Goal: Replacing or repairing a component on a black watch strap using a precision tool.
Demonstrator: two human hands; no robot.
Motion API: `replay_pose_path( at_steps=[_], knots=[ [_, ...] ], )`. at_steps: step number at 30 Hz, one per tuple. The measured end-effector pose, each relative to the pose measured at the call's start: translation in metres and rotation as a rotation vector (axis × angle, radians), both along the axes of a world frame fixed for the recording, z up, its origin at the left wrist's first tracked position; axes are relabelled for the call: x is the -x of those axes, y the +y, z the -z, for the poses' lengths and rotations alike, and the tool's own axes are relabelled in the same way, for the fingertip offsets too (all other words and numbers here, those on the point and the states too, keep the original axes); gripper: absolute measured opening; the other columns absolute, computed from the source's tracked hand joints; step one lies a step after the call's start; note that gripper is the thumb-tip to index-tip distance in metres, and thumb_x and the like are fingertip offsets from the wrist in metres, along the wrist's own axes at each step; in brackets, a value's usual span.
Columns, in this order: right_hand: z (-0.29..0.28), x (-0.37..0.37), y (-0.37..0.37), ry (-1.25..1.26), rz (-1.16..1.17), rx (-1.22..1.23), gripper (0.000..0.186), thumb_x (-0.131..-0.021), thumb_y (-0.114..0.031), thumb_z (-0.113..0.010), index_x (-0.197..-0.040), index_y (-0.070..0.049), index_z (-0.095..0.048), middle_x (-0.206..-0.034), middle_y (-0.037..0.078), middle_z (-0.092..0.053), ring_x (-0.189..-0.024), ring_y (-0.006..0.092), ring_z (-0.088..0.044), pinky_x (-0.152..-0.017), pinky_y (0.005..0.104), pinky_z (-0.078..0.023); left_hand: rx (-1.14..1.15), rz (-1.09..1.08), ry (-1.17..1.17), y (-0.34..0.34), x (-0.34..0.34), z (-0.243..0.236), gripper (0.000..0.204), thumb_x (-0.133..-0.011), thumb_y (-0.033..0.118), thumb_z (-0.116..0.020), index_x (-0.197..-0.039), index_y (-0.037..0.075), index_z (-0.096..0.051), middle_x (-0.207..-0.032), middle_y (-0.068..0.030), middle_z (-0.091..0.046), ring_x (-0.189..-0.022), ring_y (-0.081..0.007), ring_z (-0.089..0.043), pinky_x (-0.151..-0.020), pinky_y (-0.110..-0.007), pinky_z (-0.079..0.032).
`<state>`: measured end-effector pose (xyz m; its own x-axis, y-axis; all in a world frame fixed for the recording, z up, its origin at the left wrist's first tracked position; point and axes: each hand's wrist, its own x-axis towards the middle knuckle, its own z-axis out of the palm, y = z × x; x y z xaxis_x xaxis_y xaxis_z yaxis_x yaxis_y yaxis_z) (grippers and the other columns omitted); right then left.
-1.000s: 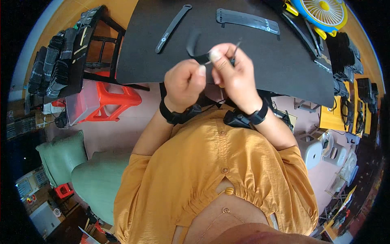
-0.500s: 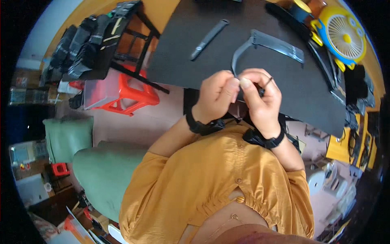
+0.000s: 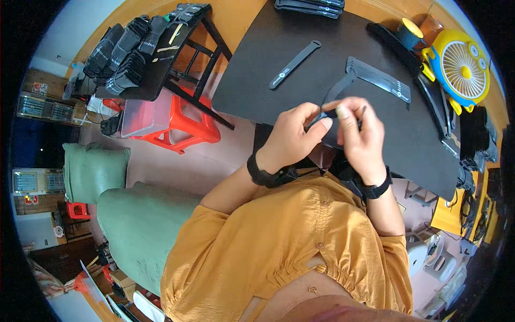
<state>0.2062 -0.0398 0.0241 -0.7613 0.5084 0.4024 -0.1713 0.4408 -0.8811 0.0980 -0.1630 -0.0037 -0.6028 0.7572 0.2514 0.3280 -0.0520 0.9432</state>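
Note:
Both hands meet at the table's near edge around one end of a dark grey flat strap (image 3: 337, 92), whose other part curves up and away over the tabletop. My left hand (image 3: 298, 131) is closed, pinching the strap between thumb and fingers. Close beside it, my right hand (image 3: 362, 126) has thumb and fingers curled in on the strap's end, slightly blurred. The fingers partly hide that end. Beyond the hands lies a single grey strap (image 3: 295, 65) with a rounded, slotted end. To its right, a small layered pile of similar straps (image 3: 381, 80) lies under a glossy top surface.
Another stack of dark straps (image 3: 311, 7) sits at the far table edge. A yellow-blue fan (image 3: 465, 72) and a blue mug (image 3: 410, 33) stand at the far right. On the left, bundled straps (image 3: 129, 48) fill a small black table beside a red stool (image 3: 193, 126).
The view has shifted, bringing the far stack into sight. My right thumb and fingers have moved from a straight pinch to a curled grip around the strap's end. The strap is still held.

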Motion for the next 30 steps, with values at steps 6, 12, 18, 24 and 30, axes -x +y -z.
replay_pose_path(
  at_steps=[6,12,18,24,30],
  knots=[
    [0.007,-0.008,0.000,0.142,-0.093,-0.022,0.026,-0.087,-0.011,-0.069,-0.110,-0.003,-0.061,-0.116,0.013,-0.067,-0.079,0.0098,-0.064,-0.064,0.0234,-0.050,0.058,0.168,-0.255,0.001,-0.002,-0.013,0.024,-0.099,0.019,-0.052,-0.090,-0.001,-0.060,-0.067,-0.0067,-0.063,-0.055,-0.0114,-0.059,-0.051,-0.026,-0.045],
    [0.008,-0.005,-0.007,0.213,-0.157,0.346,0.019,-0.094,-0.004,-0.060,-0.107,0.007,-0.068,-0.115,0.017,-0.067,-0.064,0.0133,-0.064,-0.059,0.0228,-0.052,0.067,0.249,-0.109,0.000,-0.004,-0.021,0.020,-0.100,0.015,-0.048,-0.096,0.000,-0.060,-0.068,-0.0033,-0.061,-0.052,-0.0093,-0.056,-0.050,-0.024,-0.045],
    [-0.012,-0.007,0.030,0.057,0.204,0.530,0.029,-0.097,-0.026,-0.060,-0.079,-0.005,-0.064,-0.085,0.007,-0.072,-0.047,0.0038,-0.047,-0.042,0.0188,-0.033,0.179,0.350,-0.140,-0.007,-0.002,-0.019,0.024,-0.101,0.014,-0.048,-0.107,-0.003,-0.065,-0.066,-0.0019,-0.061,-0.051,-0.0071,-0.054,-0.047,-0.021,-0.042],
    [-0.017,-0.021,0.072,0.290,0.234,0.515,0.024,-0.100,-0.026,-0.054,-0.093,-0.004,-0.062,-0.096,0.012,-0.072,-0.045,0.0037,-0.046,-0.040,0.0183,-0.034,0.331,0.526,-0.140,-0.022,0.014,-0.008,0.025,-0.099,0.015,-0.052,-0.109,-0.004,-0.065,-0.075,-0.0062,-0.068,-0.062,-0.0106,-0.064,-0.057,-0.022,-0.050],
    [-0.016,-0.023,0.021,0.035,-0.098,0.627,0.023,-0.100,-0.025,-0.056,-0.094,-0.004,-0.063,-0.079,0.005,-0.070,-0.045,0.0053,-0.055,-0.038,0.0161,-0.034,0.188,0.650,-0.508,0.020,0.020,-0.016,0.037,-0.091,0.014,-0.067,-0.119,-0.007,-0.055,-0.111,-0.0104,-0.064,-0.099,-0.0159,-0.063,-0.087,-0.030,-0.052]
  ],
)
